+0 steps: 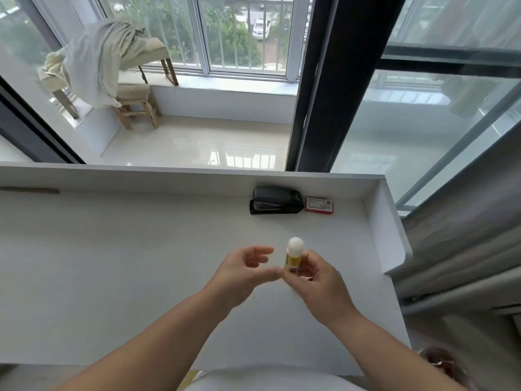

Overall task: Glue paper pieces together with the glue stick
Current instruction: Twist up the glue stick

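Note:
A yellow glue stick (293, 255) with a white cap stands upright above the white desk (112, 263), held at its base by my right hand (317, 280). My left hand (245, 268) hovers just left of the stick, fingers spread and curled, its thumb reaching toward the stick's base; it holds nothing. No paper pieces show on the desk in this view.
A black stapler (275, 200) and a small red staple box (319, 206) sit against the desk's raised back wall. The desk has a raised right side panel (386, 230). Beyond it are a balcony floor, stools with draped cloth (101, 60) and a grey curtain (462, 249) at right.

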